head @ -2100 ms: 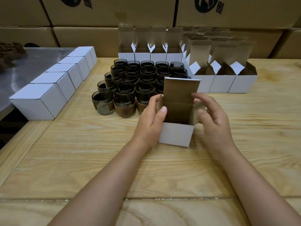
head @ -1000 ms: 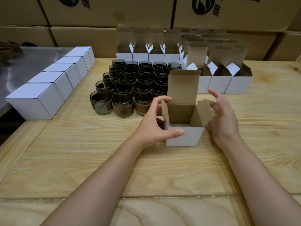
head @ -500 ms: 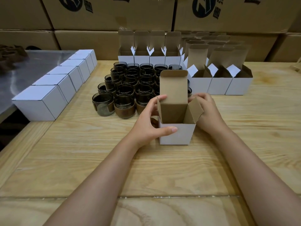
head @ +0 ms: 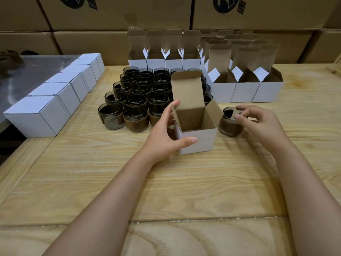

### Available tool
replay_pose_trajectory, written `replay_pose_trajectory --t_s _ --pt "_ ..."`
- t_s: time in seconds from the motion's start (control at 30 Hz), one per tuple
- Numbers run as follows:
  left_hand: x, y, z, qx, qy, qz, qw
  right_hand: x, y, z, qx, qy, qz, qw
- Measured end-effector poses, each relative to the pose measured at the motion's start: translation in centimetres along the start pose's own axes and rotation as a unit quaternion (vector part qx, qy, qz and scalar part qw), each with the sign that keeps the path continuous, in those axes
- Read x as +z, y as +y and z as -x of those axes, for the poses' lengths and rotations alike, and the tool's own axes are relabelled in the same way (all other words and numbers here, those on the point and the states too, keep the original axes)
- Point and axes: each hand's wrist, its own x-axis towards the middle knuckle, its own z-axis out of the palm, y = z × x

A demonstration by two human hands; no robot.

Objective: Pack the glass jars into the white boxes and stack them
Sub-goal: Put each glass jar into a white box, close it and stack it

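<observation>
An open white box (head: 198, 139) with a brown inside stands on the wooden table (head: 166, 191), its lid flap upright. My left hand (head: 166, 135) holds the box's left side, thumb on the front face and fingers on the left flap. Just right of the box stands a dark glass jar with a brown band (head: 228, 126). My right hand (head: 258, 124) pinches this jar at its rim. Behind the box stands a cluster of several identical jars (head: 136, 100).
A row of closed white boxes (head: 55, 100) runs along the left, partly on a metal surface (head: 27, 71). Several open white boxes (head: 245, 89) stand at the back and back right. Big cardboard cartons (head: 120, 13) form a wall behind.
My right hand has come away from behind the box and now pinches a jar standing to the box's right. My left hand keeps hold of the box, which has barely shifted.
</observation>
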Motion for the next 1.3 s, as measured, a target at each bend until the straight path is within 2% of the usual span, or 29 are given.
replay_pose_trajectory --t_s 0.13,0.2,0.3,0.37,0.47,0.53,0.6,0.67,0.73,0.8,0.9,1.0,1.13,1.3 --pt "0.1 0.0 0.0 -0.006 0.000 -0.007 1.000 0.1 -0.7 0.1 -0.001 -0.018 0.006 1.000" --pt "0.1 0.0 -0.1 -0.004 0.000 -0.010 1.000 0.7 -1.3 0.2 -0.011 -0.013 0.074 0.997" --pt "0.1 -0.1 -0.1 -0.002 0.001 -0.013 1.000 1.8 -2.0 0.3 -0.026 -0.015 0.221 0.975" --pt "0.1 0.0 -0.1 -0.001 0.002 -0.012 1.000 2.1 -2.1 0.4 -0.020 -0.003 0.255 0.967" --pt "0.1 0.0 -0.1 -0.004 0.001 -0.007 1.000 1.8 -2.3 0.5 -0.010 0.008 0.253 0.967" --pt "0.1 0.1 -0.1 -0.004 -0.002 -0.003 1.000 1.4 -3.0 0.4 -0.021 0.047 0.239 0.970" --pt "0.1 0.1 -0.2 -0.003 -0.005 -0.003 1.000 0.6 -4.3 0.2 -0.057 0.097 0.195 0.974" --pt "0.2 0.1 -0.2 -0.004 -0.005 0.003 1.000 -0.4 -6.2 0.2 -0.100 0.108 0.119 0.982" --pt "0.2 0.1 -0.2 -0.006 -0.007 0.011 1.000 -1.0 -8.6 0.5 -0.146 0.068 0.020 0.987" --pt "0.2 0.1 -0.2 -0.006 -0.010 0.014 1.000 -1.0 -10.8 0.6 -0.192 -0.008 -0.034 0.981" --pt "0.1 0.1 -0.2 -0.005 -0.014 0.015 1.000 0.2 -12.7 0.1 -0.208 -0.135 -0.001 0.969" --pt "0.0 0.1 -0.3 -0.004 -0.015 0.019 1.000 2.1 -12.6 -0.4 -0.204 -0.211 0.070 0.953" --pt "0.1 0.2 -0.2 0.004 -0.012 0.018 1.000 3.8 -11.0 -0.3 -0.176 -0.261 0.159 0.936" --pt "0.3 0.2 -0.3 0.009 -0.011 0.015 1.000 4.7 -10.7 0.4 -0.188 -0.223 0.237 0.927"
